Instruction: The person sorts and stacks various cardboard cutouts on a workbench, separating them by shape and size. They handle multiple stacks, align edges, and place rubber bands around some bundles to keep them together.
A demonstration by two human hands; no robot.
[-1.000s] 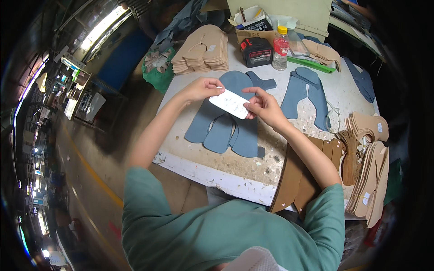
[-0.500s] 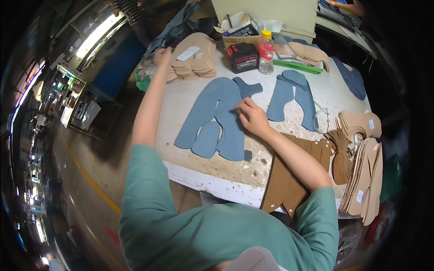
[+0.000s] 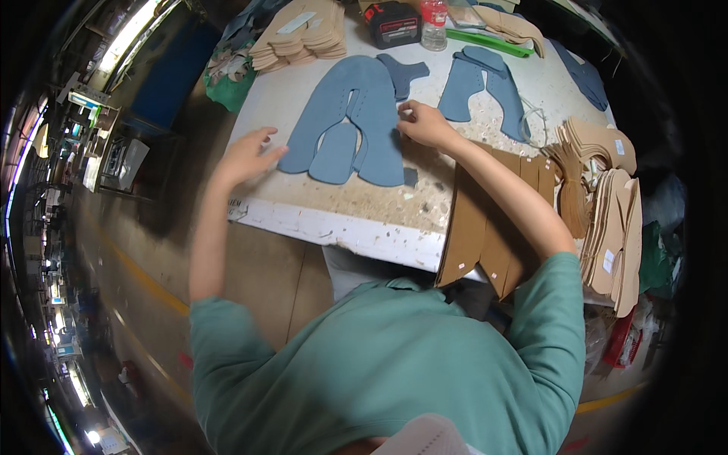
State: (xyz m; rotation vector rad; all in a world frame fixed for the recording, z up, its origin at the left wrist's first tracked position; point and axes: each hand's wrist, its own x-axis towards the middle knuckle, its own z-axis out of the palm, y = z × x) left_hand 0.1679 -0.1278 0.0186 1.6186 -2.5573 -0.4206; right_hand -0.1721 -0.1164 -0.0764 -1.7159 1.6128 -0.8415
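A flat blue shoe-upper piece (image 3: 306, 130), with small punched holes along its central slit, lies before me on the white table (image 3: 334, 225). A rounded blue tongue-shaped piece (image 3: 334, 154) sits in its lower opening. Off the upper's lower left corner hovers my left hand (image 3: 249, 157), fingers spread and holding nothing. My right hand (image 3: 426, 125) is by the upper's right edge, fingers loosely bent and apart, with nothing seen in them. Above it lies a small forked blue piece (image 3: 403, 72). Further right is another blue upper (image 3: 459, 89) with a rounded piece on its top.
Stacked beige pieces (image 3: 307, 30) stand far left beside a green bag (image 3: 231, 89). A black-and-red battery-like block (image 3: 393, 26), a bottle (image 3: 434, 34) and a green tray (image 3: 493, 44) are at the back. Brown sheets (image 3: 485, 220) and beige bundles (image 3: 607, 227) lie at right.
My left hand has come back from the far beige stack to the blue upper's lower left corner. My right hand stays near its right edge. The view has shifted, so the table sits higher.
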